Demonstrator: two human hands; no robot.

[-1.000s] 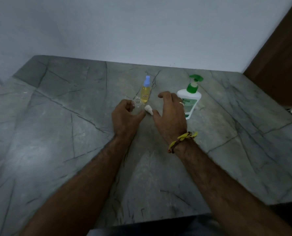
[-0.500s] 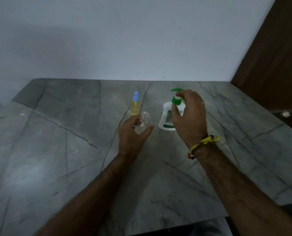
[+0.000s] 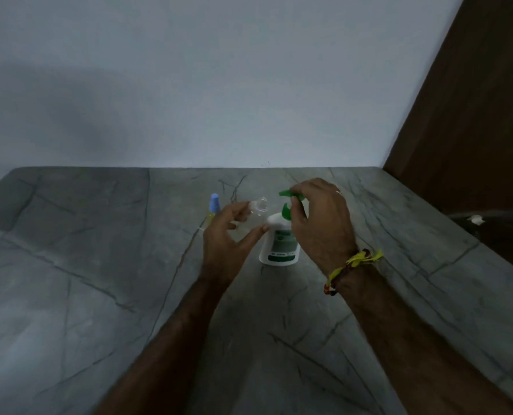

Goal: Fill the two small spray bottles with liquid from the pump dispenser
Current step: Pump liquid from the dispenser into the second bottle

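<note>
the clear bottle is open and tipped toward the pump, its mouth just beside the green spout but not plainly under it. if it stays off line, i'd guess a squirt lands on the slab. the left hand pinches the bottle at its fingertips; the right hand curls over the pump head. the blue-capped bottle stands just left, already yellow.

A grey marble-look table with dark veins fills the lower view. A pale wall rises behind it at 12 o'clock. A brown door stands at 2 o'clock. A small white object lies at 3 o'clock, beyond the table's edge.
</note>
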